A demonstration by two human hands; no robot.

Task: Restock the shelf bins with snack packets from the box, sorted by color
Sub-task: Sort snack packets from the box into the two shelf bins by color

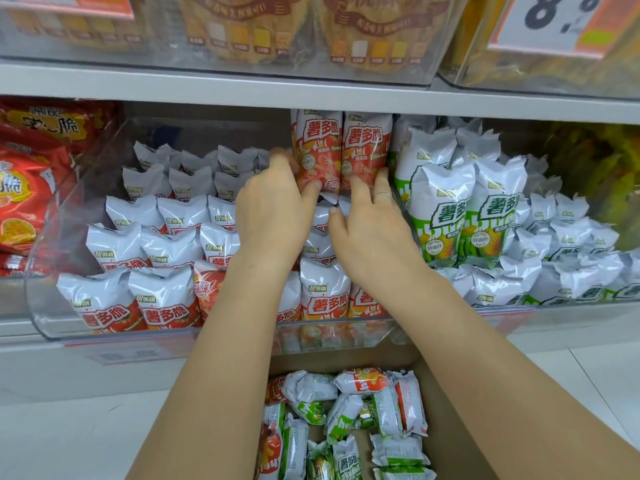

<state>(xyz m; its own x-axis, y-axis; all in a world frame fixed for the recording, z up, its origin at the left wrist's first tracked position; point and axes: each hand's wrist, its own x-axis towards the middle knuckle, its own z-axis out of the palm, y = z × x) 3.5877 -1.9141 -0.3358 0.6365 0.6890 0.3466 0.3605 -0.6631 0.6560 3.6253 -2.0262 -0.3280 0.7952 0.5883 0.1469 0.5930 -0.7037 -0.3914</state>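
Both arms reach forward and up from the near edge of the picture, almost straight, into the clear bin (pixel 45 299) in the middle of the shelf. The left hand (pixel 273 206) is seen from its back, with the wrist a little bent. Its fingers curl around the left one of two red packets (pixel 317 150) that stand upright at the far right of this bin, and the thumb presses on the lower front of that packet. The right hand (pixel 374 223) is also seen from its back. Its fingers spread upward against the bottom of the right red packet (pixel 367 147), and there is a thin ring (pixel 382 194) on one finger. Both hands hold these two packets, which stand side by side and touch each other, above the rows of red packets (pixel 162 299) already in the bin.

Just to the right, a second clear bin holds green packets (pixel 485 216); two of them stand upright at its left side, close to the right hand. At the far left are bigger red bags (pixel 24 188). Below the arms, on the near side, an open cardboard box (pixel 450 410) has red and green packets mixed (pixel 346 410) and lying loose. On the shelf above are yellow bags behind clear plastic and a price tag (pixel 554 22).
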